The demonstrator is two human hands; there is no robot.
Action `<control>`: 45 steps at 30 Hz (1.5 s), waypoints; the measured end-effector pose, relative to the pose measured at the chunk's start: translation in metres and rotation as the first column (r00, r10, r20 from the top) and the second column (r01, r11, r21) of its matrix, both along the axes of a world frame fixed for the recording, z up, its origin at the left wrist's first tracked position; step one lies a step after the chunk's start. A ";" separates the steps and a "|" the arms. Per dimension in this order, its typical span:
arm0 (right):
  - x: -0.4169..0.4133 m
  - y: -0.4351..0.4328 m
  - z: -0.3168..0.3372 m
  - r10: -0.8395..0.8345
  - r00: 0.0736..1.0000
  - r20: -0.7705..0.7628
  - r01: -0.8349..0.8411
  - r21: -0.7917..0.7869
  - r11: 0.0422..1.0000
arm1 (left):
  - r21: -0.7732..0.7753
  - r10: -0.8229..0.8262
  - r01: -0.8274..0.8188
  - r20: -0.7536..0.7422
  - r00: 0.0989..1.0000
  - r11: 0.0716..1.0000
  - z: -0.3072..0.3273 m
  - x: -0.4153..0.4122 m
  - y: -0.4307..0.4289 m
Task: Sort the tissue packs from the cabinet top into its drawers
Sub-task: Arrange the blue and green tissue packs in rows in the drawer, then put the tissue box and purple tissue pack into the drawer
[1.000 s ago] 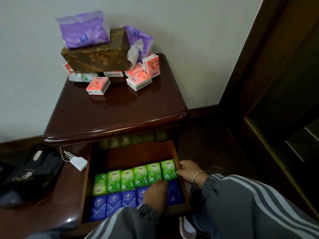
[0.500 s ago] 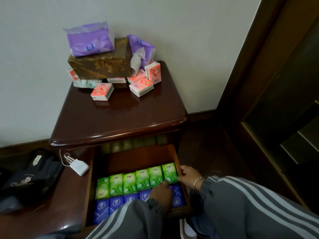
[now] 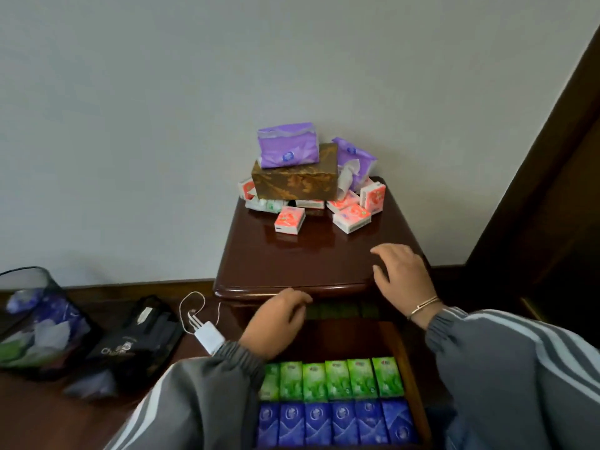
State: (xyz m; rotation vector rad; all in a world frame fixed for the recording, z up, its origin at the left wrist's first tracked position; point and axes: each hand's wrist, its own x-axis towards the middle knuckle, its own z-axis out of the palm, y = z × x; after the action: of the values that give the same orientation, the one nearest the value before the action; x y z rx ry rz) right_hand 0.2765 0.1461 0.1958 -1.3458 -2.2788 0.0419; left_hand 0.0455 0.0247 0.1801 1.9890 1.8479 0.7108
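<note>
Several red tissue packs lie at the back of the dark wooden cabinet top, around a brown tissue box with purple packs on and beside it. The open drawer below holds a row of green packs and a row of blue packs. My left hand hovers over the drawer's back part, fingers loosely curled, holding nothing. My right hand is over the cabinet top's front right edge, fingers spread and empty.
A white charger with cable lies left of the cabinet. A black bag and a mesh bin with waste stand on the floor at the left. A dark wooden door frame rises at the right.
Both hands have risen out of the drawer: the left to above its back part, the right up to the cabinet top's front edge. The view has tilted up.
</note>
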 end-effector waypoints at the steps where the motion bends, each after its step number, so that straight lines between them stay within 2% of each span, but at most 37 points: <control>1: -0.010 0.012 0.002 -0.026 0.997 0.075 0.027 -0.011 1.000 | 0.051 0.047 -0.046 -0.026 0.999 0.998 0.008 -0.018 0.003; 4: -0.033 0.037 -0.012 0.035 0.957 0.289 0.005 -0.137 0.991 | 0.146 0.196 -0.179 -0.112 0.974 0.973 0.031 -0.062 0.019; 6: -0.039 0.045 -0.029 0.085 0.932 0.353 -0.016 -0.194 0.981 | 0.195 0.263 -0.230 -0.163 0.951 0.953 0.046 -0.081 0.035; 12: -0.037 0.057 -0.043 0.094 0.918 0.386 0.007 -0.252 0.968 | 0.363 0.323 -0.193 -0.344 0.882 0.912 0.096 -0.086 0.124; 15: -0.038 0.053 -0.044 0.075 0.929 0.362 0.013 -0.233 0.972 | 0.443 0.373 -0.162 -0.444 0.815 0.882 0.115 -0.071 0.182; 19: -0.037 0.049 -0.043 0.046 0.938 0.343 0.019 -0.183 0.983 | 0.388 0.385 -0.155 -0.636 0.669 0.909 0.119 -0.065 0.240; 22: -0.038 0.048 -0.043 0.043 0.935 0.352 0.020 -0.172 0.985 | 0.278 0.342 -0.202 -0.707 0.618 0.939 0.111 -0.069 0.260; 26: -0.037 0.048 -0.043 0.044 0.933 0.356 0.020 -0.172 0.985 | 0.251 0.244 -0.064 -0.797 0.553 0.966 0.115 -0.071 0.262; 27: -0.037 0.048 -0.043 0.044 0.933 0.358 0.019 -0.171 0.985 | 0.280 0.254 -0.040 -0.790 0.558 0.959 0.118 -0.072 0.259; 30: -0.035 0.049 -0.043 0.045 0.929 0.368 0.022 -0.177 0.984 | 0.442 0.371 -0.066 -0.654 0.660 0.895 0.132 -0.077 0.231; 32: -0.033 0.050 -0.044 0.053 0.925 0.376 0.025 -0.200 0.979 | 0.561 0.465 -0.062 -0.612 0.640 0.825 0.138 -0.090 0.208; 36: -0.034 0.047 -0.039 0.053 0.937 0.346 0.026 -0.219 0.975 | 0.647 0.509 -0.077 -0.515 0.689 0.759 0.143 -0.125 0.153; 38: -0.034 0.040 -0.032 0.034 0.967 0.254 0.003 -0.146 0.989 | 0.679 0.552 -0.122 -0.463 0.693 0.723 0.136 -0.137 0.121; 40: -0.035 0.035 -0.022 0.040 0.997 0.067 -0.036 -0.057 0.998 | 0.683 0.542 -0.137 -0.424 0.725 0.718 0.121 -0.144 0.090; 42: -0.047 0.038 -0.005 0.116 0.992 -0.057 -0.108 0.134 0.985 | 0.671 0.495 -0.096 -0.435 0.752 0.735 0.101 -0.145 0.062; 43: -0.059 0.045 0.008 0.173 0.983 -0.060 -0.155 0.223 0.962 | 0.652 0.462 -0.067 -0.458 0.760 0.755 0.091 -0.145 0.050; 45: -0.092 0.068 0.043 0.244 0.970 -0.013 -0.228 0.305 0.924 | 0.596 0.409 -0.032 -0.510 0.757 0.802 0.074 -0.138 0.030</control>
State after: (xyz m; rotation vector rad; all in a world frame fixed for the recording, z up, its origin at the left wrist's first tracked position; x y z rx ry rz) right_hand 0.1843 0.2140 0.2391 -0.9009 -2.2813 -0.1837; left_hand -0.0928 0.0542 0.2546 2.6343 2.5361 0.7963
